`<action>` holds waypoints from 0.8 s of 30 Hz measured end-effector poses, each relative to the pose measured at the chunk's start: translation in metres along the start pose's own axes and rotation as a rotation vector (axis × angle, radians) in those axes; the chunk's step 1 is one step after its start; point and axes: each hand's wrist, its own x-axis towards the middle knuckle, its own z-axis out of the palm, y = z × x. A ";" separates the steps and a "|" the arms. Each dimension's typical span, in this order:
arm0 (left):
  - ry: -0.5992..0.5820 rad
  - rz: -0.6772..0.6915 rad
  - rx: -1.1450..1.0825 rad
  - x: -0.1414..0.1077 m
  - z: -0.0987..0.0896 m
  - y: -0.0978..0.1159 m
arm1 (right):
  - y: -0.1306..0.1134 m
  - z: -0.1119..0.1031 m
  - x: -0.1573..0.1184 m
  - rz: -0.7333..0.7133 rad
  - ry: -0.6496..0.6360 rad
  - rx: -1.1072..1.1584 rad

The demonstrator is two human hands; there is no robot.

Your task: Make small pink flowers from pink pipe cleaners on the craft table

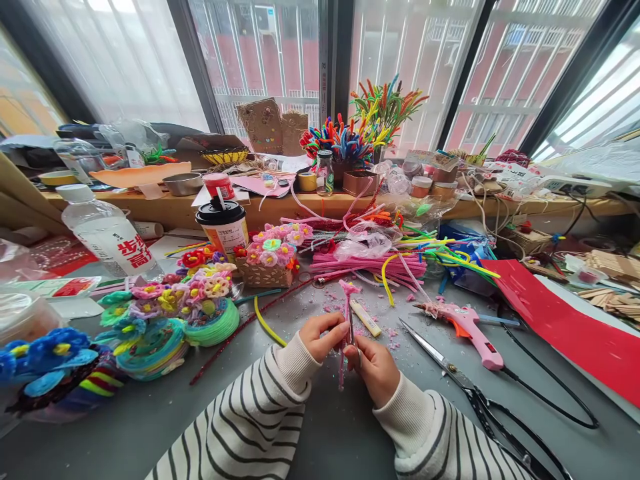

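Observation:
Between the fingertips of my left hand [323, 339] is a pink pipe cleaner [347, 303], upright, with a bent, flower-like top. Its lower end hangs below my fingers. My right hand [374, 370] is closed around what look like small scissors [351, 328], their slim dark blades pointing up against the stem; the handles are mostly hidden. Just behind my hands lies a cream-coloured stick [365, 318] with print on it. Pink fuzz clippings are scattered around it on the grey table [350, 443].
Large black-handled scissors [453, 370] and a pink glue gun [470, 327] with its cord lie at right, beside red sheets [565, 313]. Pipe cleaner flowers [173, 297] stand left, near a water bottle [107, 233]. Pink pipe cleaner bundles [370, 265] lie behind; a lidded cup [221, 227] stands nearby.

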 end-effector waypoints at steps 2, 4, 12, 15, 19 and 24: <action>-0.002 -0.001 -0.001 0.000 0.000 -0.001 | 0.001 0.001 0.000 -0.008 -0.020 0.033; -0.010 -0.002 -0.002 0.000 0.000 -0.002 | 0.002 0.003 0.000 -0.020 -0.035 0.072; -0.015 -0.012 0.007 0.000 0.000 -0.001 | -0.002 0.001 0.000 0.001 -0.001 0.053; -0.024 -0.026 -0.008 0.000 0.000 -0.002 | -0.002 0.001 0.000 0.007 0.004 0.064; -0.024 -0.035 0.003 0.000 0.000 -0.005 | 0.000 0.003 0.000 0.008 0.013 0.082; -0.063 -0.029 -0.009 0.001 -0.001 -0.005 | -0.002 0.000 0.000 0.024 0.032 0.003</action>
